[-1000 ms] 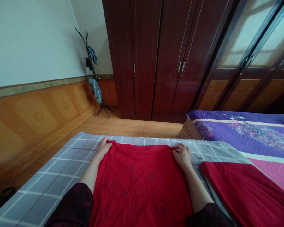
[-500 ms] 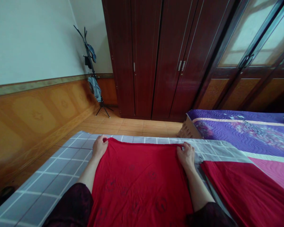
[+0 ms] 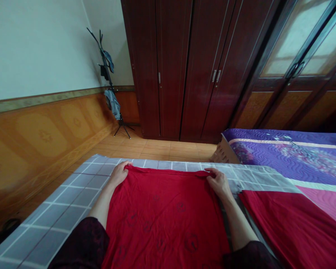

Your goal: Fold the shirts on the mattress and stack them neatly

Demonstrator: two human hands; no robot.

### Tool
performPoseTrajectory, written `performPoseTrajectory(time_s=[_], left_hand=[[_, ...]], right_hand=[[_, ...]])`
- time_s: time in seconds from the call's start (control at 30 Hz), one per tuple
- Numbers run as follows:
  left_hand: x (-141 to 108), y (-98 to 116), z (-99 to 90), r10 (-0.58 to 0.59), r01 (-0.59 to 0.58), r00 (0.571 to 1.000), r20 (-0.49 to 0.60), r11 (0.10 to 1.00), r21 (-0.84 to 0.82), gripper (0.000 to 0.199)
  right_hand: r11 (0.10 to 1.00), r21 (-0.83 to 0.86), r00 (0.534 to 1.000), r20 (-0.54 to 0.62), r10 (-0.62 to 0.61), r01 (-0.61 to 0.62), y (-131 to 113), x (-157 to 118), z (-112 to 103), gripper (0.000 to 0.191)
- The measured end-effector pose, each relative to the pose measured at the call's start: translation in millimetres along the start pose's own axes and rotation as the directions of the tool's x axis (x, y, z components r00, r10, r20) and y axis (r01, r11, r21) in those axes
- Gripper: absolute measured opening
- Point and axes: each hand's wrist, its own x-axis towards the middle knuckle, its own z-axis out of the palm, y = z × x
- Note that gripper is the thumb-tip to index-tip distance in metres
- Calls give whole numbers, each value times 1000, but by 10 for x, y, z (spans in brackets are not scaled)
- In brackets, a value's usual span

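Observation:
A red cloth garment (image 3: 168, 213) with faint dark round prints lies spread out before me, its near end running out of view. My left hand (image 3: 120, 174) pinches its far left corner. At the far right corner, my right hand (image 3: 217, 182) grips the edge between thumb and fingers. The far edge between both hands looks slightly folded over. Whether the garment is a shirt or something else I cannot tell. Beneath it is a grey checked bed sheet (image 3: 70, 200). A second red cloth (image 3: 294, 220) lies folded to the right of my right arm.
Beyond the bed's far edge is a tiled floor (image 3: 156, 148) and a dark red wardrobe (image 3: 170, 74). A coat stand (image 3: 109, 80) with hanging clothes stands in the corner. To the right is a bed with a purple floral cover (image 3: 285, 149).
Both hands have shifted slightly, the right one inward to the left. The far edge of the garment now looks turned over near the hands. The second red cloth has not moved.

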Motion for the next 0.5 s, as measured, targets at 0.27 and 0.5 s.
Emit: performPoseTrajectory(time_s=[0.27,0.5], left_hand=[[-50,144,-53,62,-74,993,103,990,117,21],[-27,25,-84,-35,13,996,82,968,250,22]], right_hand=[[997,-8,997,-14,75,-75,20,27,-77,20],[997,30,992,-102,72,-69,79,53,-61,29]])
